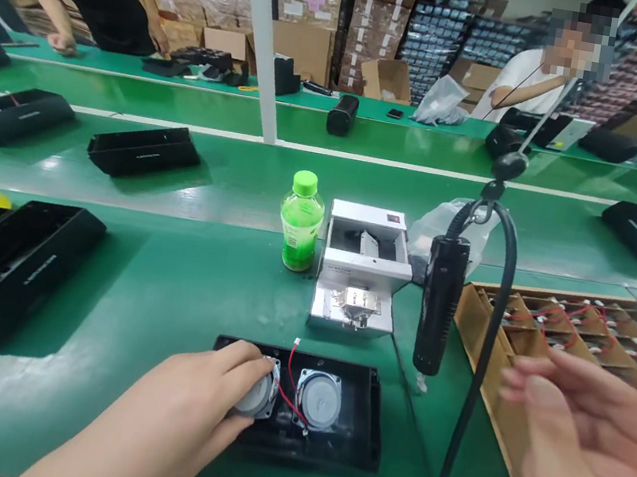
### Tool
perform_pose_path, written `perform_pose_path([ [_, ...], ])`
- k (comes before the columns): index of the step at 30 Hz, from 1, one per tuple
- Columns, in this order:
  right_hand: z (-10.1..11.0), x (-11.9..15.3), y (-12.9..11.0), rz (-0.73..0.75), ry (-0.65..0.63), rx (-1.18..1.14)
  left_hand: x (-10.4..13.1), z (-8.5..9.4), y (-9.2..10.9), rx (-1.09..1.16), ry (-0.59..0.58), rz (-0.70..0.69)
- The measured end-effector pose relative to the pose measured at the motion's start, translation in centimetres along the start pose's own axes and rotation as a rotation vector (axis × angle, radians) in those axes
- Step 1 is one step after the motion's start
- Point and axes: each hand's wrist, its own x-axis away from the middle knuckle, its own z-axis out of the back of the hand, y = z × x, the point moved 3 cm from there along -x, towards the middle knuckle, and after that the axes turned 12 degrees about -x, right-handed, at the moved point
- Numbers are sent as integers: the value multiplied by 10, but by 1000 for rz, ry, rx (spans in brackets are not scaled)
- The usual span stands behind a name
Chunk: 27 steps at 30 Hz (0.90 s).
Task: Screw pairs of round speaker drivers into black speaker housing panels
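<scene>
A black speaker panel (349, 447) lies on the green bench in front of me, with two round grey speaker drivers in it. My left hand (202, 397) grips the left speaker driver (257, 400), covering part of it. Beside it the right speaker driver (320, 402) is uncovered, and a red wire with white connectors (292, 355) runs between the two. My right hand (593, 451) is raised at the right, near a divided cardboard box (502, 397). Its fingers are slightly blurred and apart, and nothing shows in them.
A black electric screwdriver (439, 306) hangs on a cable right of the panel. Behind the panel stand a white screw feeder (357, 277) and a green bottle (300, 223). Black speaker housings (15, 279) sit at left. Across the line are a person in white (513, 80) and another in black.
</scene>
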Motion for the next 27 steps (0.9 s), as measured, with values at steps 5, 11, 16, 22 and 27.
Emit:
perform_pose_path([
  [5, -42, -31, 28, -149, -297, 94, -10, 0, 2, -5, -80, -28],
  [11, -77, -43, 43, -196, -443, 115, -24, -2, 11, -101, -155, -54],
  [16, -94, -44, 53, -258, -409, 14, -32, 5, 16, -100, -181, -81],
  [22, -91, -40, 38, -262, -377, -258, -31, 0, 10, -82, -165, -113],
  [27, -74, -52, -20, -232, -279, -466, -24, -8, 1, -45, 3, -148],
])
